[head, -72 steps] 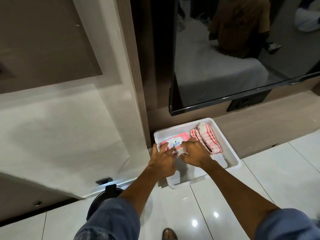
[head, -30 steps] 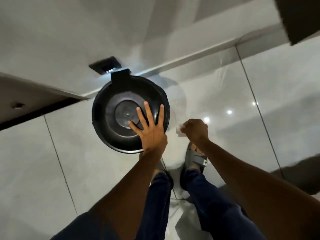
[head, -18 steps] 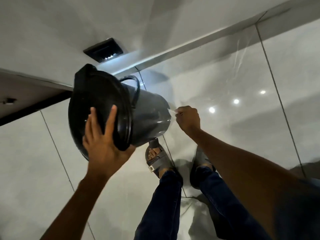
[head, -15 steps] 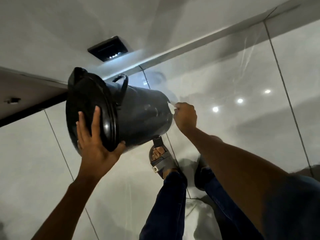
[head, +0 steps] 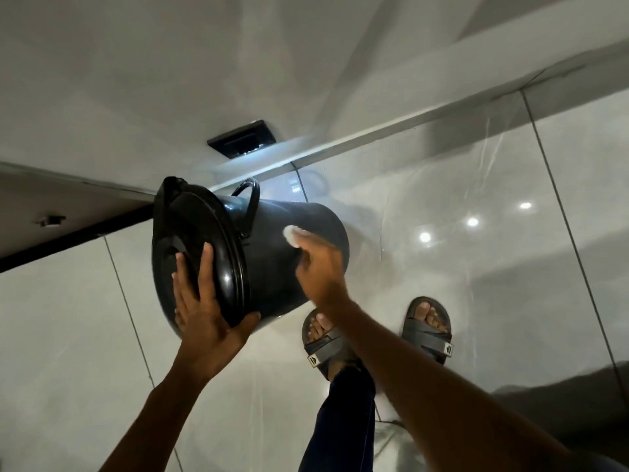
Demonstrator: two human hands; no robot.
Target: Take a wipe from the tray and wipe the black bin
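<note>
The black bin [head: 272,264] is lifted off the floor and tipped on its side, its lid facing left and its base to the right. My left hand [head: 204,311] grips the lid's lower rim, fingers spread over the lid and thumb under the edge. My right hand [head: 316,267] presses a small white wipe [head: 294,235] flat against the bin's side wall. The bin's thin black handle [head: 250,206] stands up behind the lid. The tray is out of view.
Glossy light floor tiles [head: 476,267] lie below, with my two feet in dark sandals [head: 429,330] under the bin. A white wall [head: 238,63] with a small dark floor-level light fitting [head: 243,139] rises behind.
My left hand tipped the bin off the floor and now holds it sideways. My right hand moved from the bin's base end onto its side wall with the wipe.
</note>
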